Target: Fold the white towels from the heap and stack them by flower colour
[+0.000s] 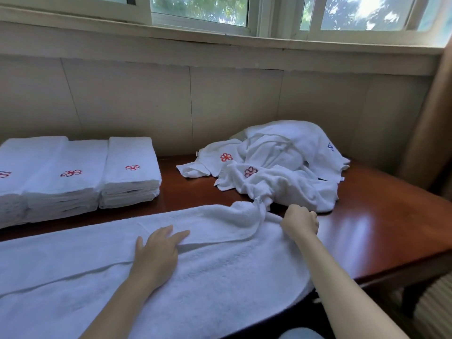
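From the head camera, three stacks of folded white terry towels stand side by side at the far left of the tabletop (381,204), a glossy reddish-brown wooden surface. The left stack (9,182) is cut by the frame edge, the middle stack (66,182) touches it, and the right stack (130,172) sits just beside that; each top towel shows a red embroidered flower.

At the far right lies one loose heap of crumpled white towels (276,167). Three flowers show on it: two red and one blue; how many towels it holds cannot be told.

One large white terry towel (208,272) is spread along the near edge of the tabletop, its right end bunched and twisted where it meets the heap. The left hand (156,250) lies flat on this towel with fingers straight and spread, pressing the cloth. The right hand (300,221) is curled, its fingers gripping the towel's bunched right end.

Behind the tabletop runs a pale panelled wall (220,99) under a white-framed window (269,18) with green foliage outside. A tan curtain (430,123) hangs at the right.
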Motion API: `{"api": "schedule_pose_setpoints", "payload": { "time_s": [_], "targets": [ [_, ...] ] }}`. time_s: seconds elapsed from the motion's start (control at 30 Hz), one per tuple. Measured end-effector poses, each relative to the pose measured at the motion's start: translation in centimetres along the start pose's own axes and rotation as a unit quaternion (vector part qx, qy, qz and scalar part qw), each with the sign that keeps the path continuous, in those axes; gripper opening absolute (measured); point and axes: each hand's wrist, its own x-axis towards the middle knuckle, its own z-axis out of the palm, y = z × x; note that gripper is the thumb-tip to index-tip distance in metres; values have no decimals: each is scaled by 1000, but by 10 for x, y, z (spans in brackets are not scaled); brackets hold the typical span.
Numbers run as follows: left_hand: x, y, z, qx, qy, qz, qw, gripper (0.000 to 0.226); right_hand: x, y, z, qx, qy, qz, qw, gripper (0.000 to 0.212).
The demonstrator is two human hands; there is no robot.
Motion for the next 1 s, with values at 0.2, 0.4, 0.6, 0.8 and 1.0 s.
{"api": "schedule_pose_setpoints", "payload": {
  "time_s": [0.2, 0.4, 0.6, 0.8, 1.0],
  "targets": [
    [-2, -4, 0, -12, 7, 56, 998, 59, 18, -23, -11, 407, -256, 87, 872, 27],
    [-5, -17, 1, -12, 23, 61, 998, 58, 42, -54, -9, 366, -271, 74, 887, 51],
    [2, -18, 1, -12, 45, 63, 997, 53, 57, -71, -2, 105, -251, 27, 962, 20],
    [-1, -18, 0, 14, 38, 70, 997, 52, 53, -12, -9, 322, -318, 20, 891, 22],
    [-6, -15, -2, 8, 45, 78, 996, 52, 66, -7, -23, 310, -220, -153, 912, 86]
  ]
}}
